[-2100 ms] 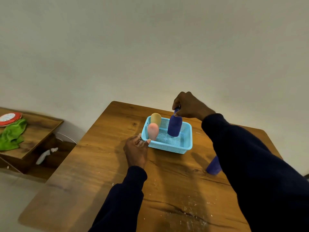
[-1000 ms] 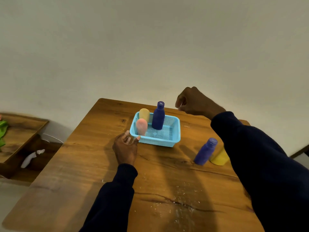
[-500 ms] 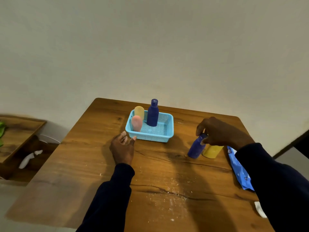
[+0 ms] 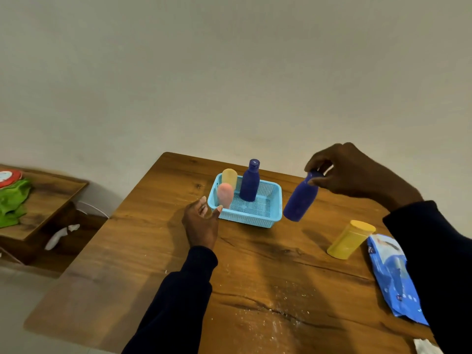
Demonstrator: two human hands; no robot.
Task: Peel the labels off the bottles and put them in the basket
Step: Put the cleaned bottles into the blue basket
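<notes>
A light blue mesh basket [image 4: 255, 218] sits on the wooden table [image 4: 153, 238] and holds a dark blue bottle [image 4: 250, 181], a tan bottle [image 4: 229, 176] and a pink bottle [image 4: 225, 195], all upright. My right hand [image 4: 352, 172] pinches the cap of a second dark blue bottle [image 4: 300, 199], which hangs tilted in the air just right of the basket. My left hand [image 4: 201, 223] rests at the basket's near left corner, fingers relaxed, thumb touching the rim. A yellow bottle [image 4: 350, 238] stands on the table to the right.
A blue and white label sheet [image 4: 393, 274] lies at the table's right edge, partly under my right sleeve. White crumbs [image 4: 268, 323] dot the near table. A lower wooden shelf [image 4: 43, 200] at left carries a green cloth [image 4: 12, 200] and a red-rimmed disc [image 4: 9, 176].
My right hand let go of the bottle in the basket, reached right, took the second blue bottle by its cap and lifted it off the table toward the basket. My left hand stayed put.
</notes>
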